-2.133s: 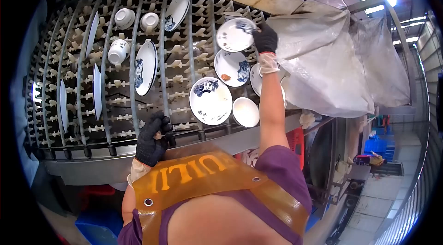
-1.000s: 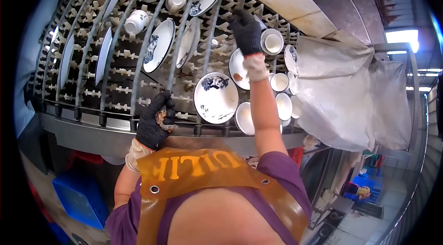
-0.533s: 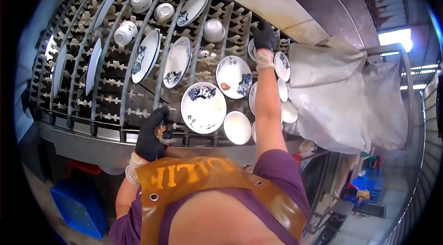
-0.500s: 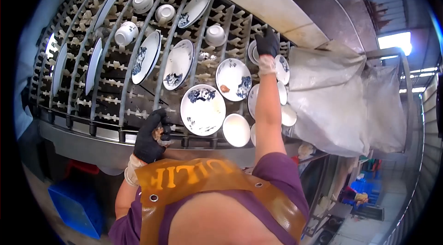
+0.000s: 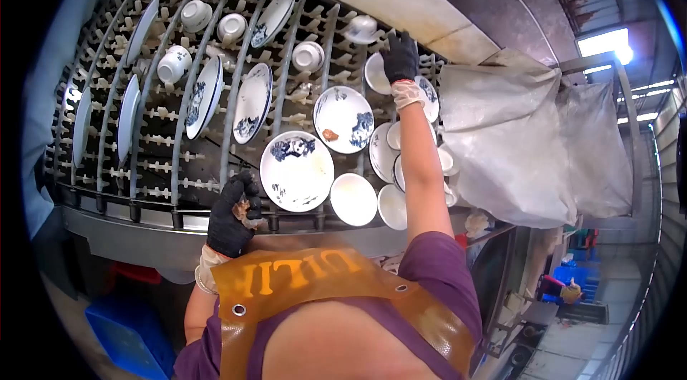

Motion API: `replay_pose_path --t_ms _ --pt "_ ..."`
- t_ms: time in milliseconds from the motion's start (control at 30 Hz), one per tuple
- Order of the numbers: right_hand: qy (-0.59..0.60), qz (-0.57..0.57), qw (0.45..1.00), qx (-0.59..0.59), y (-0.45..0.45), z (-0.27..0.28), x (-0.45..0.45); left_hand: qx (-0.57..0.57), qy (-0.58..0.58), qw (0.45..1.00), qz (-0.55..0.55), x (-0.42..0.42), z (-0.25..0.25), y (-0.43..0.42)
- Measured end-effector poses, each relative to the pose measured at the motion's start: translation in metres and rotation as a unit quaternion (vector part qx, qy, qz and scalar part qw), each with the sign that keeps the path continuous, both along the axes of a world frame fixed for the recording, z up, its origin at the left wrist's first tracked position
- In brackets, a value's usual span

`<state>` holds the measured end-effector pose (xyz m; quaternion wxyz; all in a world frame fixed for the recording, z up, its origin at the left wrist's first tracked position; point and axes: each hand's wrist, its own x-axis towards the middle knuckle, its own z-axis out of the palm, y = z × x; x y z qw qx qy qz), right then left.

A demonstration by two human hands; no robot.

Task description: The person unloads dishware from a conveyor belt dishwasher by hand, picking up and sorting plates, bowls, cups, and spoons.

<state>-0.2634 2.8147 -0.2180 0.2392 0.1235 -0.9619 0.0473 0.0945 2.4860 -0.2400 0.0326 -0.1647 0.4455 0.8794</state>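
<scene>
The right hand (image 5: 399, 58), in a black knit-looking glove with a thin, wrinkled pale cuff, is over the right edge of a round white bowl (image 5: 376, 75); its fingers are slightly spread, though whether they touch the rim cannot be told. The left hand (image 5: 233, 217), gloved alike, is by the near edge, its fingers curled around soft, ragged brown scraps (image 5: 245, 214). Both work over a rack (image 5: 159, 129) of long metal bars and rows of knobbly pale pegs, bordered on the near side by a smooth metal ledge (image 5: 136, 231). Six thin-rimmed plates (image 5: 252, 102) stand edgewise toward the left and middle, some showing blue patterns. Among them sit four small, rounded white cups (image 5: 308, 56), and a fifth white piece (image 5: 361, 30), blurred, lies at the far side. Two broad, glossy blue-patterned dishes (image 5: 297, 171) lie face up in the middle; the farther one carries one orange-brown morsel (image 5: 330, 134). To their right, near the ledge, are two plain, deep white bowls (image 5: 353, 200). More crockery (image 5: 382, 152) crowds beside the right forearm, too hidden to count. At the right hangs a creased, cloudy plastic sheet (image 5: 501, 144). The brown apron (image 5: 300, 276) has a leathery sheen and two metal eyelets.
</scene>
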Motion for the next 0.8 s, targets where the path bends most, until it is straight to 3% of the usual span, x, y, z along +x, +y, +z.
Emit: replay_pose_path --t_ms 33,67,100,167,233,267,300,367,433,467,500,567,633,667,767,800 --pt "-0.037 -0.051 0.998 0.026 0.013 -0.017 -0.009 0.164 -0.091 0.982 0.012 -0.004 0.0 -0.001" --pt "-0.12 -0.066 0.99 0.034 0.03 -0.031 -0.024 0.146 -0.067 0.987 0.014 -0.003 -0.002 0.0" --pt "-0.238 -0.136 0.96 -0.061 0.029 -0.022 -0.023 0.128 -0.044 0.991 0.017 -0.003 -0.004 0.001" --pt "-0.298 -0.065 0.948 0.086 0.044 -0.025 -0.034 0.13 -0.048 0.99 0.025 -0.002 -0.005 0.005" --pt "-0.143 -0.086 0.985 0.039 0.052 -0.028 -0.03 0.136 -0.065 0.988 0.037 -0.003 -0.001 0.013" --pt "-0.092 -0.156 0.981 -0.066 0.027 -0.001 -0.003 0.104 -0.051 0.992 0.041 -0.003 0.003 0.017" --pt "0.097 -0.054 0.988 -0.106 0.034 -0.017 0.0 0.111 -0.049 0.992 0.035 -0.004 0.001 0.017" --pt "0.16 0.051 0.985 -0.048 0.014 0.003 0.029 0.124 -0.046 0.991 0.024 -0.005 -0.001 0.016" --pt "-0.016 0.095 0.994 -0.059 0.007 -0.021 0.045 0.131 -0.054 0.99 0.018 -0.007 -0.004 0.02" --pt "-0.219 0.043 0.971 -0.082 -0.017 0.0 0.068 0.127 -0.049 0.991 0.017 -0.007 -0.008 0.021" --pt "-0.269 0.099 0.937 -0.198 -0.013 -0.021 0.074 0.124 -0.043 0.991 0.015 -0.007 -0.013 0.023" --pt "-0.349 0.097 0.91 -0.198 -0.006 -0.044 0.074 0.123 -0.039 0.991 0.018 -0.006 -0.016 0.022" --pt "-0.3 0.116 0.932 -0.165 0.001 -0.02 0.078 0.132 -0.052 0.989 0.027 -0.005 -0.009 0.023" --pt "-0.246 0.094 0.93 -0.257 0.002 -0.006 0.085 0.138 -0.062 0.988 0.034 -0.005 -0.009 0.022" --pt "-0.114 0.054 0.94 -0.318 -0.013 0.038 0.097 0.132 -0.082 0.988 -0.009 0.001 -0.03 0.015" --pt "-0.121 0.054 0.933 -0.334 -0.019 0.044 0.1 0.12 -0.074 0.99 -0.027 0.003 -0.04 0.013"
